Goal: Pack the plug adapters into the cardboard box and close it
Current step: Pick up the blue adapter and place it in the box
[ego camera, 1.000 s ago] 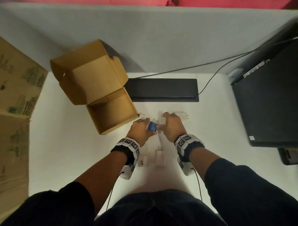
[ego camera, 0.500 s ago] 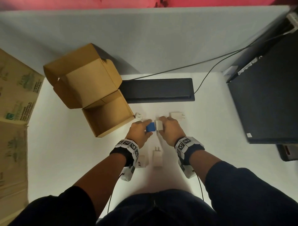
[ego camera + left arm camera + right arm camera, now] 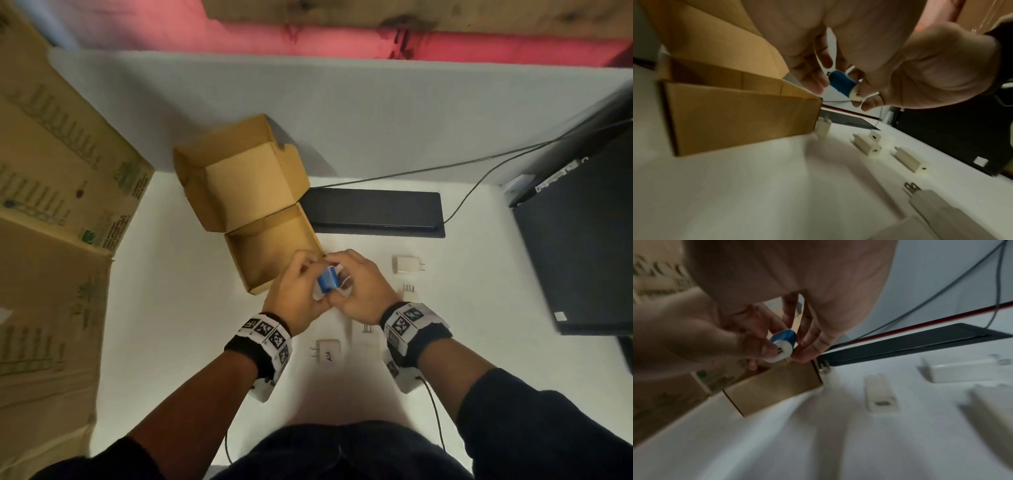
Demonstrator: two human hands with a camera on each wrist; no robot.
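I had lifted the blue adapter (image 3: 328, 281) off the table, my left hand (image 3: 297, 295) and right hand (image 3: 362, 287) pinching it, perhaps with a white one, beside the open cardboard box (image 3: 274, 255), nearly ready to drop in.

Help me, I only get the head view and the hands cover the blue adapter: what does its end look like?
Observer: In the right wrist view the blue adapter has a white end face with slots. The left hand has its thumb on that face, and the right hand pinches the side.
Operator: Is anything hidden under the hands?
Observer: Yes. In the left wrist view a white adapter stands upright on the table against the near corner of the cardboard box.
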